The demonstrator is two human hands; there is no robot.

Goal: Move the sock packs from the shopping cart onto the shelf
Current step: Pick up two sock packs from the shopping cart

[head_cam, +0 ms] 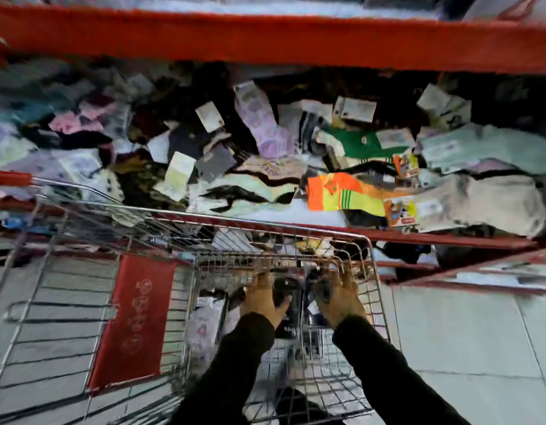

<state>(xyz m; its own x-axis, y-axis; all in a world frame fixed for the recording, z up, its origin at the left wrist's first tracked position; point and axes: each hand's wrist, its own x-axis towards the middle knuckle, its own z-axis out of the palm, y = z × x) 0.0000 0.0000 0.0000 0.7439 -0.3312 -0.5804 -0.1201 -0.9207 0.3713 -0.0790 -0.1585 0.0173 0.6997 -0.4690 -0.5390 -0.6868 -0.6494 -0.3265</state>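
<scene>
Dark sock packs (pixel 288 297) sit low centre of frame, deep in the shopping cart (pixel 369 240); left hand (pixel 264 297) and right hand (pixel 342 297) both reach down onto them, fingers curled, grip itself too blurred to tell; black sleeves (pixel 385 366) below; red shelf (pixel 388 233) just beyond the cart, heaped with loose socks (pixel 345 194) across mid frame.
</scene>
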